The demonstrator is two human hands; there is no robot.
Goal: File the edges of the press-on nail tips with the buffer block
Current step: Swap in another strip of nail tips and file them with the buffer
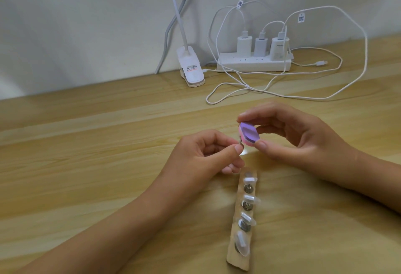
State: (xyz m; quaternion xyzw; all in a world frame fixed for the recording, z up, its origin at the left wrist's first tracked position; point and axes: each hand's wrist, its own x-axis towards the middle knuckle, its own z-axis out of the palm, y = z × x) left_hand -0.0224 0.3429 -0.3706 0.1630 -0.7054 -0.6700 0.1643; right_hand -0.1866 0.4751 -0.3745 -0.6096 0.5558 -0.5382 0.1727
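From the head view, the left hand (208,154) pinches something small between thumb and forefinger. It is mostly hidden, but I take it to be a nail tip (240,142). The right hand (293,139) grips the buffer block (249,133) between thumb and fingers and holds its edge right against that tip, above the desk (86,165).

The tip is so small and so shallowly pinched that a firm stroke could flick it out of the fingers or crack it. Too much pressure in one spot would probably flatten the curve of its edge. The left hand also hangs just over the near end of the strip (238,258), so a dropped wrist could knock the other nail tips (251,199) loose.

The block is a rounded lozenge with a matte purple face over a pink foam layer, soft enough to give under the fingers. The mounted tips look like thin, clear, glossy curved plastic. They sit in a row on shiny metal studs (247,188) on the pale, rough-looking strip. The desk has a smooth light wood grain. At the back against the wall are a white power strip (253,64), looping cables (338,91) and a lamp clip (191,70).
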